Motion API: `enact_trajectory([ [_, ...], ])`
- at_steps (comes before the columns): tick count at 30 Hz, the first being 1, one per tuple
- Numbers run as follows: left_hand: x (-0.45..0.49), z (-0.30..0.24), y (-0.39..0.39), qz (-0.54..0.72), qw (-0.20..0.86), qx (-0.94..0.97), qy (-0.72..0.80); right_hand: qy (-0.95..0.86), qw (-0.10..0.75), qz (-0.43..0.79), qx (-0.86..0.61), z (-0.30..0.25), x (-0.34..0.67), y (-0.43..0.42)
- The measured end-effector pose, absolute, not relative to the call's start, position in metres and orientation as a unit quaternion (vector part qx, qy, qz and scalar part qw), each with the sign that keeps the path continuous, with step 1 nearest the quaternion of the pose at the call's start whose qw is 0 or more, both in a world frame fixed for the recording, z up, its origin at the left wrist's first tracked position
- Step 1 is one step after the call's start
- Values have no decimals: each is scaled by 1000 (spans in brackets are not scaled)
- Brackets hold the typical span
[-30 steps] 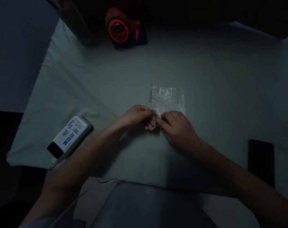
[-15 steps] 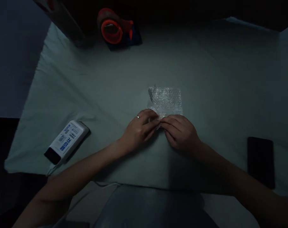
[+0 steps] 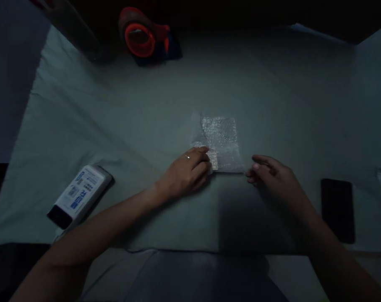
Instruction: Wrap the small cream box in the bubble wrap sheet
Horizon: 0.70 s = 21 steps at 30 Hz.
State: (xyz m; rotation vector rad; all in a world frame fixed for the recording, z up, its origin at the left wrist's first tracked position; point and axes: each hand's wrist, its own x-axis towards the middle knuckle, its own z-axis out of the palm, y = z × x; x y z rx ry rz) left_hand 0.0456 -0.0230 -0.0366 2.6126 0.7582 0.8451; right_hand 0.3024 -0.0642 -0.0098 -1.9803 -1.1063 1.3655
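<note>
Bubble wrap (image 3: 221, 131) under left hand (image 3: 188, 171); right hand (image 3: 277, 178) now parted; both curled, grips unclear.

I can see a table with a pale green cloth (image 3: 272, 105) on it, a bit wrinkled on the left. Near the middle lies some clear, shiny bubble wrap (image 3: 220, 130), partly folded. A red and blue tape cutter (image 3: 151, 42) sits at the back. A white block (image 3: 82, 191) with blue marks lies at the left, and a flat black thing (image 3: 337, 209) at the right.
</note>
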Motion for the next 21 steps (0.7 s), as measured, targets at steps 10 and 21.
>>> enact_trajectory([
  [10,46,-37,-19,298,172,904,254,-329,328,579,-670,-25,268,-47],
  [21,45,-42,-12,302,229,891,251,-396,362,527,-659,-41,262,-42],
])
